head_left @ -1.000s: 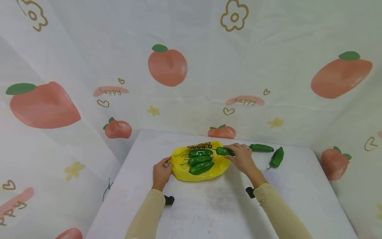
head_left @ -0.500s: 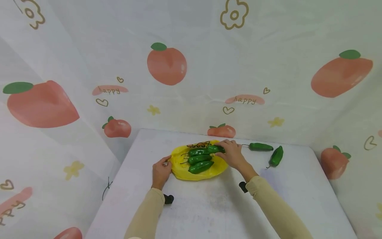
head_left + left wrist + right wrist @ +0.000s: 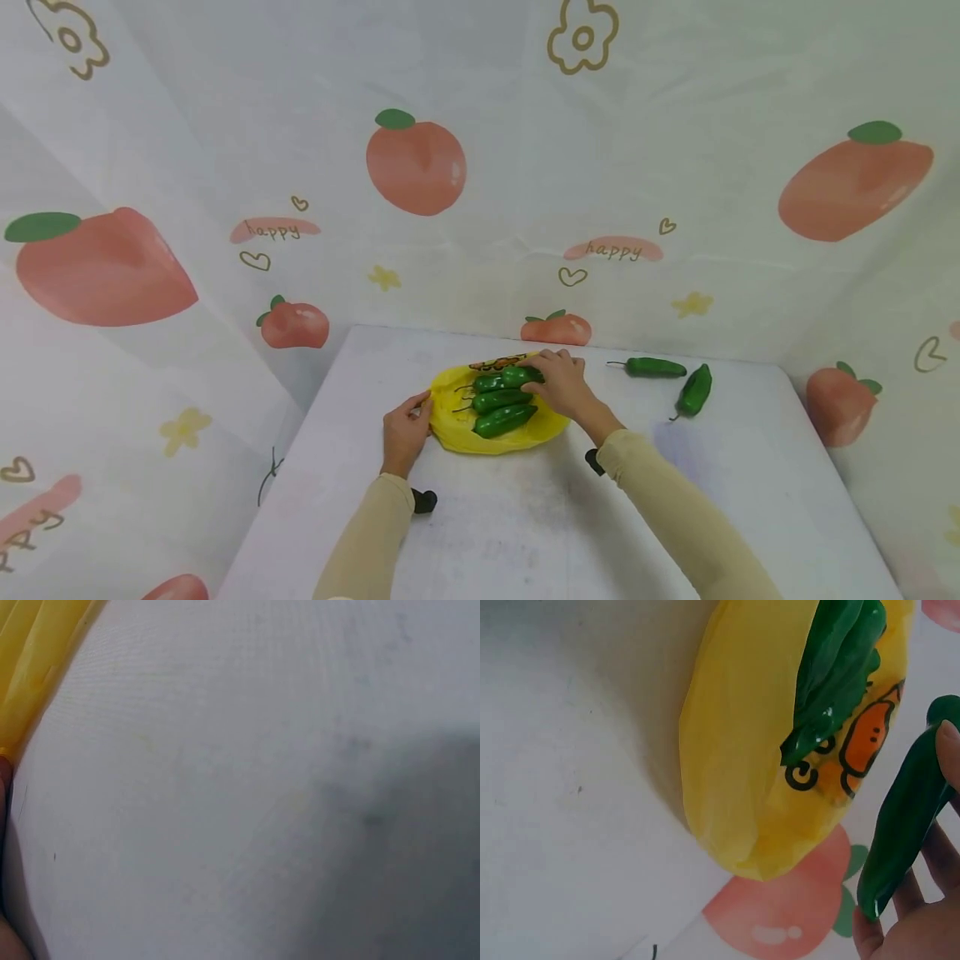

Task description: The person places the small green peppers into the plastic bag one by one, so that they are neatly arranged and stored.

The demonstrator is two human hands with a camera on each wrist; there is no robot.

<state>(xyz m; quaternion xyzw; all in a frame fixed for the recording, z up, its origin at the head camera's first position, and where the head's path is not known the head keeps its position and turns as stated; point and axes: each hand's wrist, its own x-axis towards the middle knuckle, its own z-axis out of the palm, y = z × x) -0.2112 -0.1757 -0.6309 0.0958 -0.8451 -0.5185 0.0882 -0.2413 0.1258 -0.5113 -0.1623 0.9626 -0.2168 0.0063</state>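
Observation:
A yellow plastic bag (image 3: 457,438), opened into a shallow shape, lies near the back of the table. My left hand (image 3: 405,435) pinches its left edge between thumb and fingers; the left wrist view catches only a corner of the bag (image 3: 34,667). Inside rest green peppers, the front one (image 3: 505,422) in full sight. Above the rearmost of them, my right hand (image 3: 562,383) holds another green pepper (image 3: 521,377), gripped with the thumb on one side and fingers on the other. The right wrist view shows this held pepper (image 3: 907,817) apart from the bag (image 3: 735,750).
Two more green peppers lie on the white table (image 3: 510,533) to the right: one crosswise (image 3: 656,367), one slanted (image 3: 694,392). A white fabric backdrop (image 3: 480,275) printed with fruit surrounds the table at the back and sides. A dark cord (image 3: 270,477) hangs by the left edge.
My right hand has moved left with its pepper, from the bag's right edge to over the peppers inside. The left hand has stayed at the bag's left edge.

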